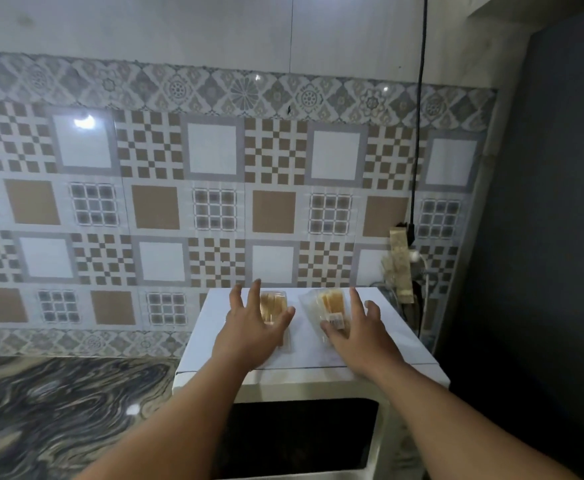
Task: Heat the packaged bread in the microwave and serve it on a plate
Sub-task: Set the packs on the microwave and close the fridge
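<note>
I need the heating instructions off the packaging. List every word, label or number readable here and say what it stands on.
No text can be read.
Right bread pack: a small sticker label with dark marks, too blurred to read.
Left bread pack: no print visible.
Microwave: no brand or markings visible on its top or front.

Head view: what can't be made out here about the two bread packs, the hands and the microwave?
- Left bread pack: near half hidden under the left hand; contact unclear.
- Right bread pack: label too small to read; near end hidden by the right hand.
- Microwave: door bottom cut off by the frame edge; dark window hides the inside.
</note>
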